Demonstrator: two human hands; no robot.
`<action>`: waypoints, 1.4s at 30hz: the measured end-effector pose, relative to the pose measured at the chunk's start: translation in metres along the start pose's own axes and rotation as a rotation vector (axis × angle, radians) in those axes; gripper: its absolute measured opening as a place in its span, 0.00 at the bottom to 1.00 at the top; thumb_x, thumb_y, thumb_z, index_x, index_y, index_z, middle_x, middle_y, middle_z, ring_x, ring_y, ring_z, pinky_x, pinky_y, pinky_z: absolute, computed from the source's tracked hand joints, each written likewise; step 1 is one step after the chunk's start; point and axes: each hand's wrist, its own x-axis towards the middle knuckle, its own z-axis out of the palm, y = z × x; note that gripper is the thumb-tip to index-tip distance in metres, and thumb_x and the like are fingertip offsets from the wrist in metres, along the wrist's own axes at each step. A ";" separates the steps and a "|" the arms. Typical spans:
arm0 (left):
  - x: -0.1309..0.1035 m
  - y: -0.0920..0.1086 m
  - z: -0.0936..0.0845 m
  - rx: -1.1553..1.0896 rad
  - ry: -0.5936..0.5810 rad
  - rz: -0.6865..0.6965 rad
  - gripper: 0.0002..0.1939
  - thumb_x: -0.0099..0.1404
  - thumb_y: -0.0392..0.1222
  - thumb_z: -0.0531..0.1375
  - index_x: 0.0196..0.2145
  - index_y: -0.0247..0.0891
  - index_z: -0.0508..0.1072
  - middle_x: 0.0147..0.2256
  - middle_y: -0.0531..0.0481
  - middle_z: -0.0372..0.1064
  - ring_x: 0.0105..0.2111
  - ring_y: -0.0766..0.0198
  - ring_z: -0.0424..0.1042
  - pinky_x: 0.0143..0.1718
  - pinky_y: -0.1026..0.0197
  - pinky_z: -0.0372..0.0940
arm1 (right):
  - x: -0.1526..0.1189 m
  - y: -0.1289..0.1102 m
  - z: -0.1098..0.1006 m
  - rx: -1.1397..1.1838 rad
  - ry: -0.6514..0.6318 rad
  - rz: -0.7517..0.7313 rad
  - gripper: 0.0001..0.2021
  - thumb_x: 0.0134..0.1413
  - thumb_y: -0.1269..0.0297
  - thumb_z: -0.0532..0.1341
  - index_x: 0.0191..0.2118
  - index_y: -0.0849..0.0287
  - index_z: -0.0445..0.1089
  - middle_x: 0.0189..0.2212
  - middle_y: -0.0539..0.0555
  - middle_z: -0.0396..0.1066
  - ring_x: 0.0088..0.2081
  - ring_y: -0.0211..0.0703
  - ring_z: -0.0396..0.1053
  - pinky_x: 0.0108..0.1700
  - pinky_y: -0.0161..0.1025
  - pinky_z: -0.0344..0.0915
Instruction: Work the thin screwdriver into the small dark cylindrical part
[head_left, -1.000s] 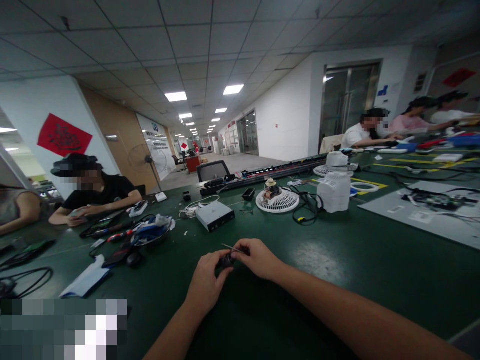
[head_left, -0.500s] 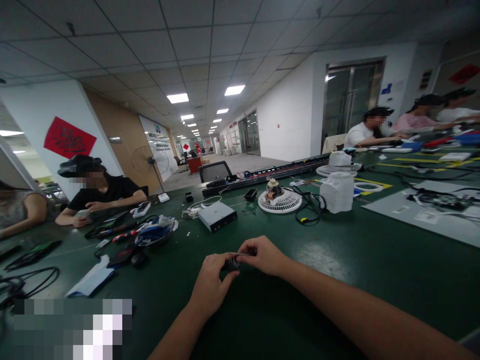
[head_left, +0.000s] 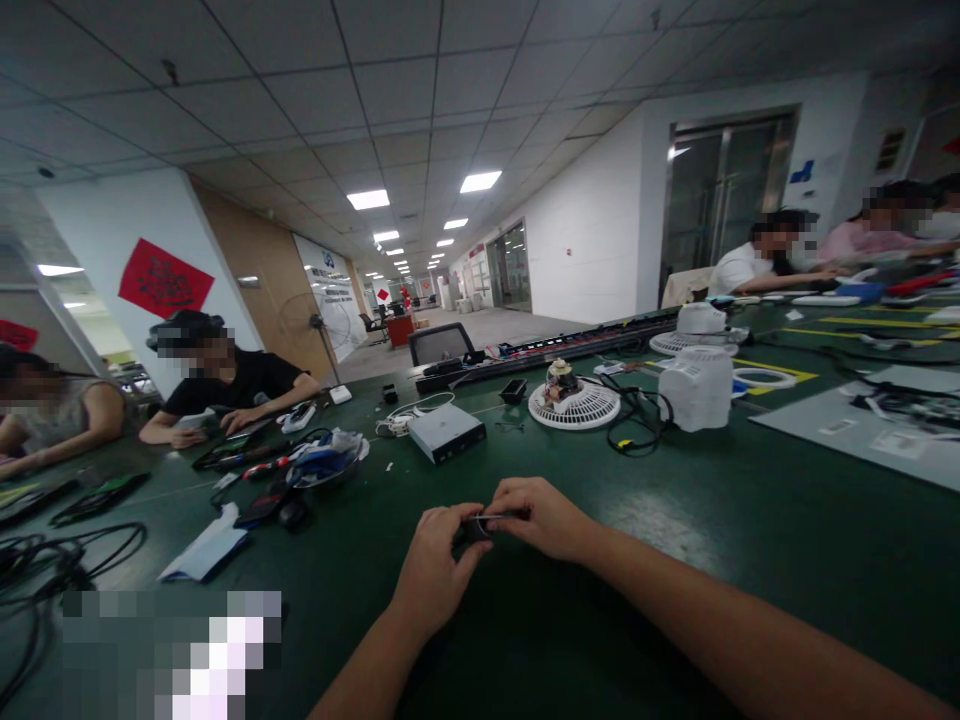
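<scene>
Just above the green table [head_left: 600, 620], my left hand [head_left: 431, 570] is closed around a small dark cylindrical part [head_left: 474, 534] between thumb and fingers. My right hand [head_left: 546, 515] pinches a thin, flat strip-like tool [head_left: 491, 517], whose end lies at the top of that part. Whether it is tweezers or a blade, I cannot tell. Fingers cover much of both things. Beyond my hands lies a grey optical disc drive [head_left: 448, 428], its dark front edge toward me.
A white fan grille [head_left: 596, 408] with a motor stands behind, beside a white plastic housing [head_left: 697, 390] and black cable [head_left: 641, 440]. Left lie a mouse [head_left: 293, 512], tools and a blue-white packet [head_left: 206, 548]. A grey panel [head_left: 802, 420] is at right. People sit around the table.
The view has swung slightly left, so the scene sits further right. My right hand's strip has become more level over the dark part. Both hands keep their hold.
</scene>
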 end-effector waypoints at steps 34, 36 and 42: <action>0.005 0.007 -0.001 -0.095 0.014 -0.124 0.10 0.52 0.33 0.65 0.34 0.40 0.71 0.33 0.53 0.71 0.32 0.63 0.70 0.33 0.62 0.62 | -0.002 -0.005 0.013 -0.049 0.019 0.129 0.04 0.51 0.68 0.65 0.35 0.58 0.77 0.31 0.50 0.72 0.30 0.36 0.66 0.31 0.33 0.60; 0.005 0.009 -0.001 -0.083 0.006 -0.136 0.09 0.53 0.35 0.65 0.33 0.39 0.71 0.32 0.53 0.71 0.30 0.63 0.69 0.31 0.63 0.61 | -0.002 -0.006 0.015 -0.059 -0.010 0.099 0.05 0.51 0.68 0.65 0.35 0.57 0.78 0.31 0.50 0.71 0.31 0.37 0.67 0.33 0.33 0.60; 0.004 0.011 -0.003 -0.112 -0.037 -0.150 0.10 0.53 0.37 0.66 0.34 0.39 0.71 0.33 0.52 0.71 0.30 0.64 0.69 0.30 0.63 0.61 | -0.002 -0.009 0.019 -0.031 0.000 0.099 0.04 0.52 0.68 0.65 0.33 0.58 0.78 0.29 0.50 0.71 0.32 0.37 0.68 0.34 0.33 0.60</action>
